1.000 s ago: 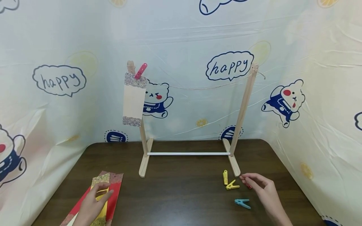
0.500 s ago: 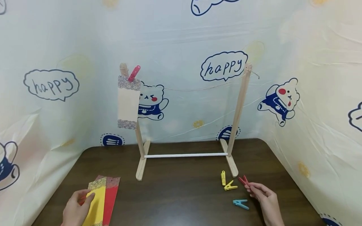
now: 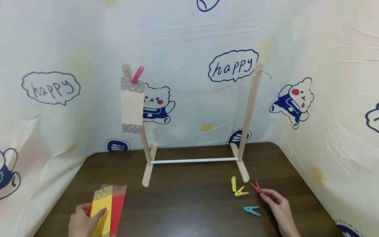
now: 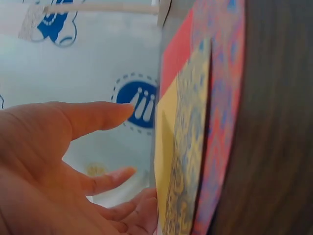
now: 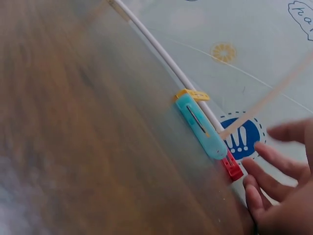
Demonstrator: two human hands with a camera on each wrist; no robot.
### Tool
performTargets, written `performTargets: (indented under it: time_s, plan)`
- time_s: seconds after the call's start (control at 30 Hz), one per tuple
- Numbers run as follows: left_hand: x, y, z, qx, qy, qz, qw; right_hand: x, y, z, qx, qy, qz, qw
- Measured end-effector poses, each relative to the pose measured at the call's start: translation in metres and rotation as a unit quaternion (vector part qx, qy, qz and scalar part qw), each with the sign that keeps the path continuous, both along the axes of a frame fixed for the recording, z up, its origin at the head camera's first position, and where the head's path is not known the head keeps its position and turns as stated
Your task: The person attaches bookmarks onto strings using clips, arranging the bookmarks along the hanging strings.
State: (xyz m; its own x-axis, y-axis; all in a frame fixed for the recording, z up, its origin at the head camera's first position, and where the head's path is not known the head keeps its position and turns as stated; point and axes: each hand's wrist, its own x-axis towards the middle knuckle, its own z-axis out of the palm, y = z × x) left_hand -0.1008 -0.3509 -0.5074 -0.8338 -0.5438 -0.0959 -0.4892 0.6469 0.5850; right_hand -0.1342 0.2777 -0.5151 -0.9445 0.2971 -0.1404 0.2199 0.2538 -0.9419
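Note:
At the lower left of the head view, my left hand is at the left edge of a yellow card with patterned bands. A red card lies beneath it. In the left wrist view, the thumb stands apart from the yellow card, while lower fingers are at its edge. My right hand is by a red clothespin on the table. The right wrist view shows the fingers loosely bent beside that clothespin, not pinching it. A white card hangs from the string under a pink clothespin.
A wooden stand with a right post, a white crossbar and a string stands at the back of the table. Two yellow clothespins and a blue clothespin lie left of my right hand. A printed curtain hangs behind.
My left hand has shifted left and down from above the cards to the yellow card's left edge. My right hand has uncovered the red clothespin, which was mostly hidden under its fingers.

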Motion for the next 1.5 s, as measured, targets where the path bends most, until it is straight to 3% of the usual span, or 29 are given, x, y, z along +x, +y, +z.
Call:
performTargets:
  time_s: [0.1,0.23,0.37,0.47,0.63,0.77,0.93,1.1,1.3,1.5]
  plan:
    - [0.001,0.006,-0.002,-0.004,-0.027,-0.009,0.9996,0.000,-0.006,-0.001,0.012,0.018,0.052,0.9984]
    - [0.002,0.014,-0.003,-0.011,-0.058,0.002,0.9983,0.000,-0.013,-0.002,0.054,0.033,0.085,0.9944]
    - [-0.001,0.020,-0.003,-0.005,-0.067,0.028,0.9973,0.002,-0.016,-0.003,0.066,0.063,0.086,0.9920]
    - [-0.005,0.022,-0.004,-0.012,-0.067,0.029,0.9973,0.003,-0.017,0.000,0.072,0.076,0.076,0.9916]
    - [-0.007,0.019,-0.005,-0.021,-0.053,0.005,0.9983,0.002,-0.015,0.003,0.129,0.070,0.067,0.9870]
    - [-0.005,0.018,-0.005,0.001,-0.043,-0.016,0.9989,0.000,-0.012,-0.001,0.140,0.053,0.084,0.9852]
    - [-0.004,0.017,-0.005,0.026,0.017,-0.041,0.9987,0.002,-0.011,-0.005,0.152,0.029,0.094,0.9834]
    - [-0.003,0.017,-0.002,0.062,0.070,0.002,0.9956,0.004,-0.013,-0.011,0.177,0.048,0.090,0.9788]
    - [-0.004,0.019,0.008,0.128,0.068,0.027,0.9891,0.003,-0.012,-0.014,0.237,0.103,0.069,0.9636]
    - [-0.005,0.024,0.014,0.194,0.090,0.037,0.9761,0.002,-0.011,-0.012,0.254,0.100,0.051,0.9606]
